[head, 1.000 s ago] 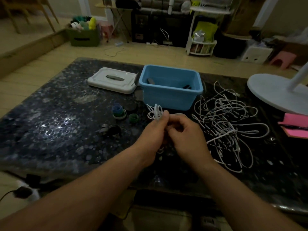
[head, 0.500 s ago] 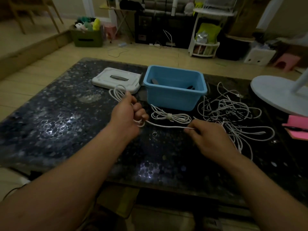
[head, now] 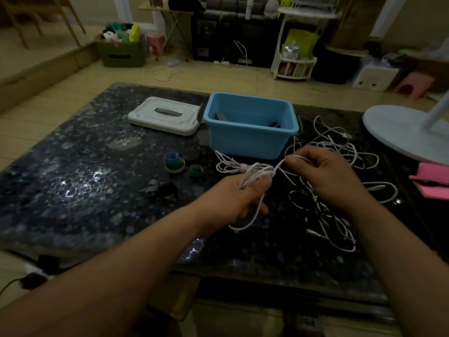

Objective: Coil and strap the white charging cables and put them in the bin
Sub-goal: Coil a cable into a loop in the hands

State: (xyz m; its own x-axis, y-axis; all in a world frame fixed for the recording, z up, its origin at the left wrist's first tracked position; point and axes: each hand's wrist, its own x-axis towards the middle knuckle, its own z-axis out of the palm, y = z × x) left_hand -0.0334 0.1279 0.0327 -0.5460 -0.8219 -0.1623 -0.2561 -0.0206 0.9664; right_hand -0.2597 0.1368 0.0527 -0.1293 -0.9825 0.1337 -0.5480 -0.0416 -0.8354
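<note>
Coiling is in hand: the left hand (head: 237, 200) grips several loops of a white cable (head: 258, 174) above the middle of the tabletop (head: 85, 181). The right hand (head: 325, 176) pinches its free run, over the loose pile (head: 364, 164) near the right edge. Next, likely: finish wrapping, strap it, then drop it in the bin (head: 247, 144).

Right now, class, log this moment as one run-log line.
step: coiling | left hand: grips looped white cable | right hand: pinches same cable | strapped coil: on table before blue bin | loose cables: right of bin
</note>
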